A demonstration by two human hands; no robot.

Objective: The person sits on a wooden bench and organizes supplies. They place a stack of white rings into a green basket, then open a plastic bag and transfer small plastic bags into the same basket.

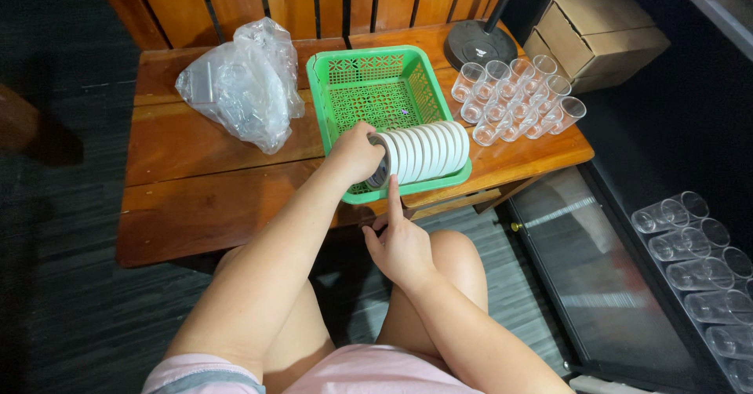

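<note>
Low wooden slatted table (204, 198), seen from above; person seated before it, bare knees below the near edge. Green perforated plastic basket (376, 88) sits mid-table. Inside it, along the near wall, a row of small round white discs (427, 152) stands on edge, faces packed together; the row's long axis runs left to right, tilting slightly away toward the right, flat faces turned left and right. Left hand (354, 155) reaches into the basket, fingers curled and closed over the left end of the row, gripping the endmost disc, which shows a darker grey face. Right hand (401, 245) hovers below the table's near edge, index finger stretched upward touching the basket's front rim, other fingers loosely bent, holding nothing. Crumpled clear plastic bag (239, 84) lies left of the basket. Cluster of clear plastic cups (514, 100) lies on its side to the right.
</note>
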